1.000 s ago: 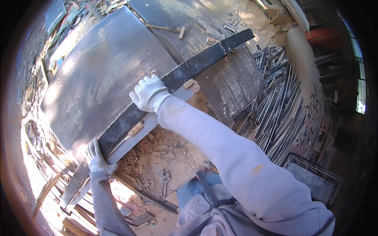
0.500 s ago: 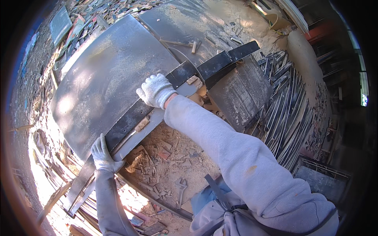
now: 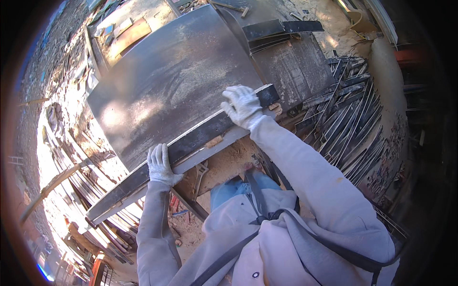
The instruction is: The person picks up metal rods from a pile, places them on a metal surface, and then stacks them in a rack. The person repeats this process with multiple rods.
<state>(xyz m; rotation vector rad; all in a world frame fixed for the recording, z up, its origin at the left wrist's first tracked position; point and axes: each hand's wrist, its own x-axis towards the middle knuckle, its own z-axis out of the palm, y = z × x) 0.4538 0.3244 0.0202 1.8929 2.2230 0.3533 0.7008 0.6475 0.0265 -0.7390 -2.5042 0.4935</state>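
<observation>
A large dark sheet panel with dusty, scuffed patches lies in front of me. Along its near edge runs a long narrow black board strip, with a pale grey bar beside it on my side. My left hand, in a light knit glove, lies flat across the strip toward its left part, thumb apart. My right hand, gloved alike, rests near the strip's right end, fingers spread over the edge of the panel. A small wood block sits on the grey bar between my hands.
An adjustable wrench lies below the bar, close to my body. Another dusty dark panel bears curved black strips at the back right. Heaped offcut strips lie to the right. Wood scraps and a pole are at left.
My view has shifted. My right hand has slid toward the strip's right end, its fingers now less curled. The strip's right end now stands apart from the black strips behind it.
</observation>
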